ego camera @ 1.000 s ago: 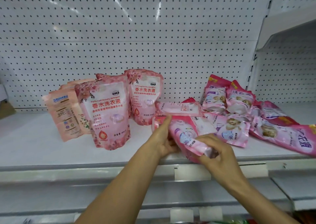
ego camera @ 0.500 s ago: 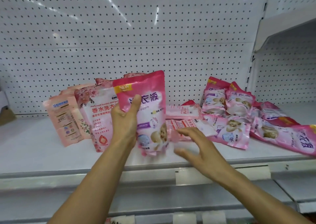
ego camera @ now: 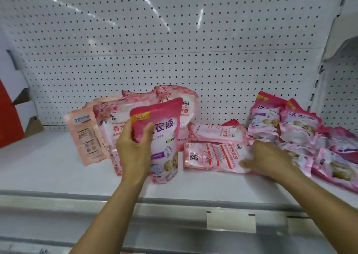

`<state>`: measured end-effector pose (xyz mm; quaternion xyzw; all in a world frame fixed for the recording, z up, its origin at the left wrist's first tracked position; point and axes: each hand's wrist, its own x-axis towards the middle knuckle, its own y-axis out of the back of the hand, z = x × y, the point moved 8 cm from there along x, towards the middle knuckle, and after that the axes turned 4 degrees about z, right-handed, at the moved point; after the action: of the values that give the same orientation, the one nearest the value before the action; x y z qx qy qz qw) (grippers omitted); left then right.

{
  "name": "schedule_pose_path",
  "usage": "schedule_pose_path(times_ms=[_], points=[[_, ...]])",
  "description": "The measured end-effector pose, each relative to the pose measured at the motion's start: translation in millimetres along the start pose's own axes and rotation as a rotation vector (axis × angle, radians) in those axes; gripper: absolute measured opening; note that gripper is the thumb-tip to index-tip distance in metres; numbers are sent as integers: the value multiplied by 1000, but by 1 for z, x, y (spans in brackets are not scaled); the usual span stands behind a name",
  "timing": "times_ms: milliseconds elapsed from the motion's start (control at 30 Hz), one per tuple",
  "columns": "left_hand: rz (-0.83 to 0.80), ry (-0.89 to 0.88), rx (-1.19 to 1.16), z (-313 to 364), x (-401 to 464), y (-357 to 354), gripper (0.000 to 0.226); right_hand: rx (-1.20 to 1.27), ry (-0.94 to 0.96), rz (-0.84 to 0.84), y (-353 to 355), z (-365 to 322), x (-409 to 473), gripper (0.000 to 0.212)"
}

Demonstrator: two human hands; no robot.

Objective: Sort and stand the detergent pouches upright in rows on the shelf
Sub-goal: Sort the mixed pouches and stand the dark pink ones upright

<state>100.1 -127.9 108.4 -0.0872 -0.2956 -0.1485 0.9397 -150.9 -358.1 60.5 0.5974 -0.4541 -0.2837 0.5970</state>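
My left hand (ego camera: pixel 134 151) grips a bright pink baby-picture pouch (ego camera: pixel 164 137) by its left side and holds it upright on the white shelf (ego camera: pixel 48 172). Behind it stand pale floral pink pouches (ego camera: pixel 110 118) and, at the back, another one (ego camera: pixel 187 106). A peach pouch (ego camera: pixel 83 135) leans at the left. My right hand (ego camera: pixel 269 159) reaches over a flat-lying floral pouch (ego camera: pixel 211 155), its fingers on the pouch's right end; the hand is blurred. A second flat pouch (ego camera: pixel 215 133) lies behind. A heap of baby-picture pouches (ego camera: pixel 298 129) lies at the right.
A white pegboard (ego camera: pixel 174 50) backs the shelf. A red and white carton (ego camera: pixel 13 106) stands at the far left. The shelf's front rail (ego camera: pixel 174 211) carries a blank price label (ego camera: pixel 230 221). A neighbouring shelf bay (ego camera: pixel 341 79) adjoins on the right.
My left hand has set the baby-picture pouch lower, in front of the floral pouches. My right hand has moved right and forward onto the flat floral pouch.
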Motion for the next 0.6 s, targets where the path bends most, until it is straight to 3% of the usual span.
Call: schedule_pose_path(times_ms=[233,367,600], points=[[160,-163,281,8,22,21,46,592,-165,-162,-3,13,12,24],[140,-259,275,35,28,17,25,637,-40,-11,23,0,18,22],[157,-634,706,80,22,1,34,725,314,337,120,-54,20,11]])
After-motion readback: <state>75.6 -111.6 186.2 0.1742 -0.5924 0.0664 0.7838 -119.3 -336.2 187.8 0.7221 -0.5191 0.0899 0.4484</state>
